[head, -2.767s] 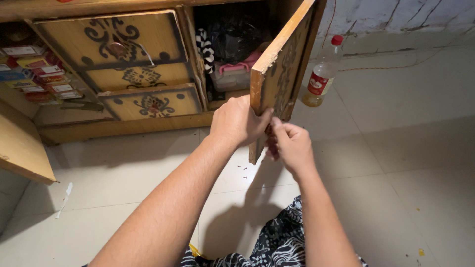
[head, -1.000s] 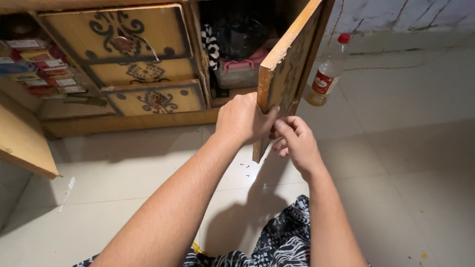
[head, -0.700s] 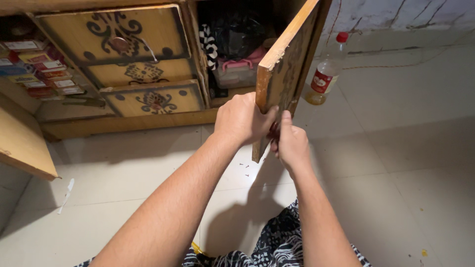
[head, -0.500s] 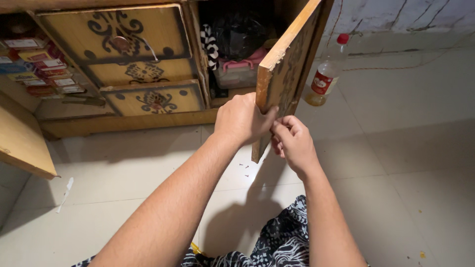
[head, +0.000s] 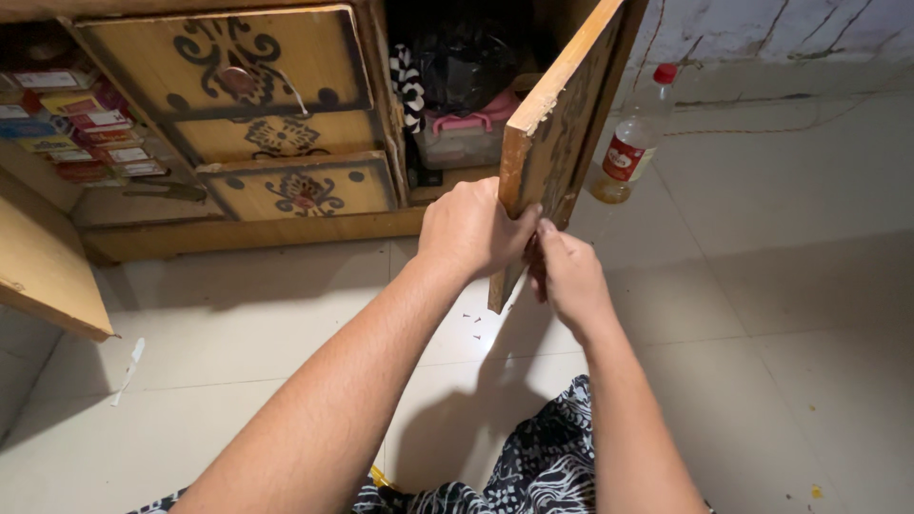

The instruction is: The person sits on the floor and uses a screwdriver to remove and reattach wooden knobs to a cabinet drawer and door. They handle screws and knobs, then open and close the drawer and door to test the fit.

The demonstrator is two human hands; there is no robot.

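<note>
Cupboard door [head: 562, 124]: stiff wooden board, likely heavy. Left hand [head: 468, 228] clamped around near free edge; right hand [head: 569, 276] curled against far face, grip unclear.

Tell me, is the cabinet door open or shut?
Open: the wooden cabinet door swings out edge-on, baring the compartment's black bag.
</note>
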